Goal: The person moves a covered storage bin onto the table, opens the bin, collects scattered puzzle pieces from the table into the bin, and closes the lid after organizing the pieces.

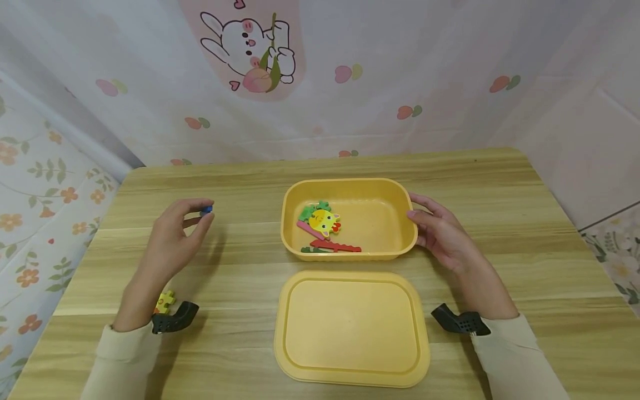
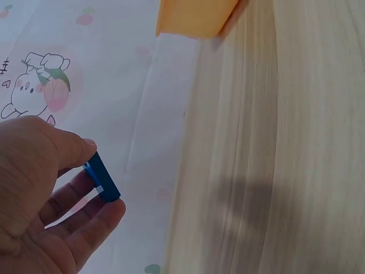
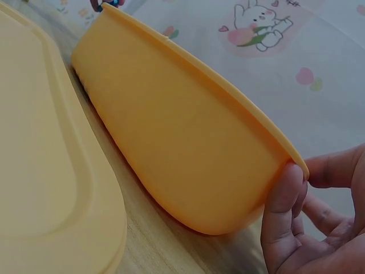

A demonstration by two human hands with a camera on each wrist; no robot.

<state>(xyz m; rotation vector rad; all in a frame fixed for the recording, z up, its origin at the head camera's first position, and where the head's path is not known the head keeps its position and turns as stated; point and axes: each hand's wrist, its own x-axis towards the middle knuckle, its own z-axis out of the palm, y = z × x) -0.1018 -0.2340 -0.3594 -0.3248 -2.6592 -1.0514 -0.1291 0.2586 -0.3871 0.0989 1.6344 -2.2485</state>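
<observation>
Over the left side of the table, my left hand (image 1: 176,236) pinches a small blue piece (image 2: 102,178) between thumb and fingertips. The piece is thin and straight-edged with a pale patch; its broad face is turned away. My right hand (image 1: 445,230) grips the right end of a yellow plastic box (image 1: 382,219), thumb and fingers at its rim. Inside the box, toward its left, lie a yellow animal-face puzzle piece (image 1: 322,222), green pieces (image 1: 306,213), a pink strip (image 1: 310,230) and a red piece (image 1: 336,246) with a wavy edge.
A flat yellow lid (image 1: 352,328) lies on the wooden table (image 1: 240,289) in front of the box. Partly hidden beneath my left wrist is a yellow puzzle piece (image 1: 165,300). Behind the table hangs a printed curtain (image 1: 320,100).
</observation>
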